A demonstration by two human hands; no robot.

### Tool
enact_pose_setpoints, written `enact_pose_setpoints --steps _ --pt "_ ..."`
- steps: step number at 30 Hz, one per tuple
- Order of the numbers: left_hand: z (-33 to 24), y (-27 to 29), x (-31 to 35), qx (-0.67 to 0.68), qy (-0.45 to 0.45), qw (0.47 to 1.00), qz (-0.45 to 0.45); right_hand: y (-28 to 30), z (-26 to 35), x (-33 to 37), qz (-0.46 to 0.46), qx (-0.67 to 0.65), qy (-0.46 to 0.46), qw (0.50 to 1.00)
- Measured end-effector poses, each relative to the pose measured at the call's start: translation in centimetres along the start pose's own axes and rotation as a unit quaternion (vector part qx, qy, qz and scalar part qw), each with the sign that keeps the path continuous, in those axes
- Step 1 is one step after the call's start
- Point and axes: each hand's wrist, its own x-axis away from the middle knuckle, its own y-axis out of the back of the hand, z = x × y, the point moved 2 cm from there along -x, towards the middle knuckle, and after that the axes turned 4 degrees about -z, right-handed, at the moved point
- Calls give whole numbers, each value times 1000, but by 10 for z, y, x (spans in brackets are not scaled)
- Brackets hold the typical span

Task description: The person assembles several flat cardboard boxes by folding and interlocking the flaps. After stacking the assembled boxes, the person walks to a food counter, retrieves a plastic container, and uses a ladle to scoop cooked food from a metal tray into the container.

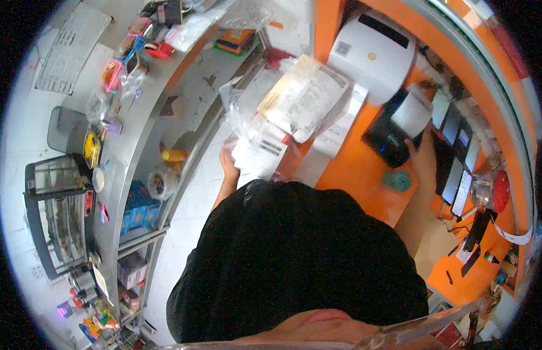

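Orange counter (347, 169) fills the space ahead of the person, whose black shirt (294, 262) covers the lower middle of the view. The left hand (229, 165) is raised in front of the chest with its fingers closed on the lower corner of a clear plastic bag (247, 111); a white label slip (260, 153) with a dark barcode lies just beyond those fingers, against the bag. Further out from the fingers, the bag holds a packet with a printed paper sheet (309, 99) across it, tilted up toward the top of the view. How tightly the fingers pinch cannot be told, since the bag and slip hide most of them.

The right hand (424, 153) reaches out over the counter to a small black label printer (387, 140). Its fingers sit at the printer's far edge, touching or just beside a white roll of paper (412, 112) that rests in the top of the machine; whether they grip the roll or only lie against it cannot be told. Beyond the fingertips stands a larger white printer (376, 52). To the right of the fingers a row of phones (457, 151) leans along the counter's back edge. On the near side of that hand, a small green scrubby object (397, 179) lies on the orange surface. Well off to the left of the left hand, a grey shelf (131, 134) carries small packets and a yellow bottle (174, 155).
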Motion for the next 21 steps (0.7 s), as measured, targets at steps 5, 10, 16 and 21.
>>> enact_pose_setpoints --steps 5,10,16,21 --pt "-71 8 -11 135 -193 971 46 17 25 8 43 -23 -63 997" --pt "-121 16 8 122 -267 951 95 12 24 1 33 -58 -16 998" --pt "-125 11 15 94 -278 944 147 -7 -11 -8 6 -75 31 997" --pt "-117 8 19 38 -253 953 165 12 24 5 26 -120 -69 990"
